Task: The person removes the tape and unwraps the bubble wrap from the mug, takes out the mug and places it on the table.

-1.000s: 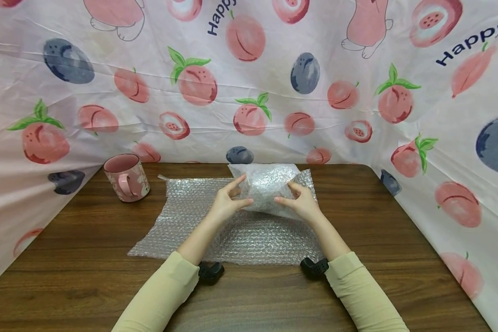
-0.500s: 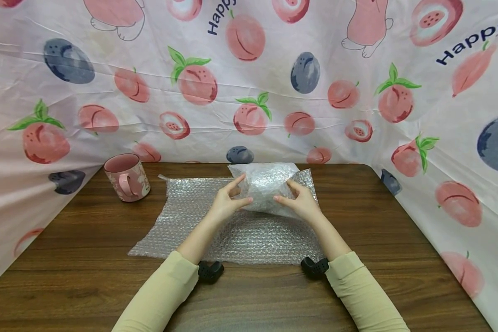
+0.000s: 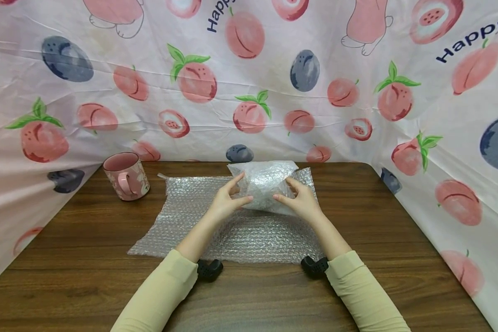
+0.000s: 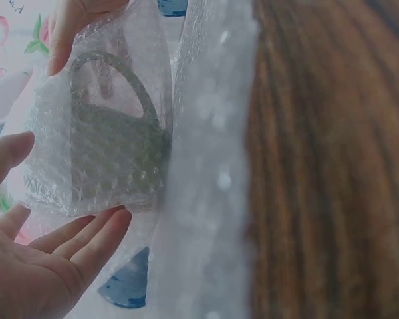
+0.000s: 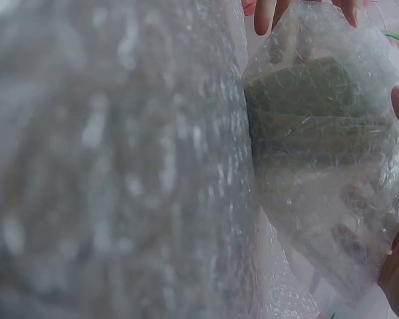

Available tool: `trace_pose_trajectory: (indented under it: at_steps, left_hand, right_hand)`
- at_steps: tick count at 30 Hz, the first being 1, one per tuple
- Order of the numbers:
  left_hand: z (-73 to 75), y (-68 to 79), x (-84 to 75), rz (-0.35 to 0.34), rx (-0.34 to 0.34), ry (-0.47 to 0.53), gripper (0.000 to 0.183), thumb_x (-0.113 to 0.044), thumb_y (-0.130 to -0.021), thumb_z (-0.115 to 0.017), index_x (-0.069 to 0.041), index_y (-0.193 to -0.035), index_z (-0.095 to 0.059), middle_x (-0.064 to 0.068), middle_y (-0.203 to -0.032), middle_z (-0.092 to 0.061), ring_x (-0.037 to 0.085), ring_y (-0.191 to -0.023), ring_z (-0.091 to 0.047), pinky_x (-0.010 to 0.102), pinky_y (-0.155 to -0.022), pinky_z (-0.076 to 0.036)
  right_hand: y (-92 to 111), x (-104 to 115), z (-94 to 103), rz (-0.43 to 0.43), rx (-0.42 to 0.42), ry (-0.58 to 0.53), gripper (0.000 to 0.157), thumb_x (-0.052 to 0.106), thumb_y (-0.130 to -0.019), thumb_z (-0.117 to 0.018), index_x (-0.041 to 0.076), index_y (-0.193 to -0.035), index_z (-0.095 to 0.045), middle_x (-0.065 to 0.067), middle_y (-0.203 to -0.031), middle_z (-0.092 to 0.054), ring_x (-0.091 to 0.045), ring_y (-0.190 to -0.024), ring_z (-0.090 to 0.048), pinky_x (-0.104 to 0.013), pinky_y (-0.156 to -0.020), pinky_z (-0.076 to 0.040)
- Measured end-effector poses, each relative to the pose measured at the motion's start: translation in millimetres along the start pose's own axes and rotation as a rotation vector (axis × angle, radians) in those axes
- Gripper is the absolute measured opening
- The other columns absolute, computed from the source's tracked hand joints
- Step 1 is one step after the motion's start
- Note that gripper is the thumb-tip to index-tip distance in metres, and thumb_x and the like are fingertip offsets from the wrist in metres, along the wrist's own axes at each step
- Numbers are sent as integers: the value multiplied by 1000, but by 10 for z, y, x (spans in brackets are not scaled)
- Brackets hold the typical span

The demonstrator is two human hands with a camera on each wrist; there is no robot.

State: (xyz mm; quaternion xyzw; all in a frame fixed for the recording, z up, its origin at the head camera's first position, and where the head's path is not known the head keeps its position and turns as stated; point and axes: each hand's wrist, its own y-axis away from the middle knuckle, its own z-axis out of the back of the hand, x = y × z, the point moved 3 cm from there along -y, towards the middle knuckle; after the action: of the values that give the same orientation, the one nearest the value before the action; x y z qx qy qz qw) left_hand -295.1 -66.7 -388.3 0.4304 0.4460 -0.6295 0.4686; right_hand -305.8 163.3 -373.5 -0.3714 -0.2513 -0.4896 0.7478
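A mug wrapped in bubble wrap (image 3: pixel 266 180) is held between both hands over the back part of a flat bubble wrap sheet (image 3: pixel 191 200). My left hand (image 3: pixel 225 201) holds its left side, thumb in front and fingers behind. On the right side, my right hand (image 3: pixel 302 201) grips it the same way. Through the clear layers, the left wrist view shows a greenish mug body (image 4: pixel 116 156) with a curved handle. In the right wrist view the wrapped mug (image 5: pixel 312 126) looks dim, and a loose end of wrap hangs around the fingers.
A pink patterned mug (image 3: pixel 126 177) stands upright at the back left of the brown wooden table (image 3: pixel 87 258). A fruit-print cloth (image 3: pixel 216 138) hangs behind and at both sides. Black wrist-worn devices (image 3: pixel 209 270) show below the wrists.
The wrapped mug and the fingers of my right hand have shifted very slightly. Both hands keep their hold, and the sheet and the pink mug stay in place.
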Motion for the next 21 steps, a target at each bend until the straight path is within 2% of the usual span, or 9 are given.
trace_pose_trajectory:
  at_steps: [5, 12, 15, 18, 21]
  left_hand:
    - [11, 11, -44, 6, 20, -37, 81, -19, -85, -75, -26, -151, -30, 32, -144, -32, 44, -117, -51, 44, -81, -53]
    - [4, 205, -373, -4, 20, -105, 78, -13, -88, -71, -11, -152, -27, 36, -142, -33, 48, -117, -50, 50, -85, -50]
    - [-2, 234, -414, -4, 19, -111, 77, -13, -89, -70, -11, -152, -27, 35, -142, -32, 47, -118, -49, 51, -87, -49]
    - [4, 138, -257, -3, 22, -103, 79, -16, -88, -71, -13, -152, -25, 34, -143, -31, 47, -119, -49, 51, -86, -50]
    - [14, 29, -67, -4, 22, -91, 82, -22, -86, -74, -19, -153, -26, 31, -145, -31, 45, -120, -48, 51, -85, -50]
  right_hand:
    - [14, 12, 30, 34, -13, 20, 68, 32, -84, -75, 1, -138, -49, -20, -135, -52, -40, -112, -56, -50, -89, -48]
    - [33, 46, 69, 74, -45, 31, 59, 30, -84, -76, 5, -132, -56, -16, -129, -58, -37, -109, -58, -48, -90, -48]
    - [28, 50, 80, 105, -58, 41, 56, 28, -84, -76, 4, -130, -57, -16, -127, -59, -35, -110, -58, -47, -91, -47]
    - [29, 61, 101, 142, -79, 39, 51, 25, -83, -77, 3, -127, -60, -16, -125, -61, -33, -110, -58, -48, -93, -45]
    - [36, 76, 128, 176, -117, 35, 45, 22, -82, -78, 4, -122, -64, -14, -121, -63, -30, -108, -60, -47, -93, -45]
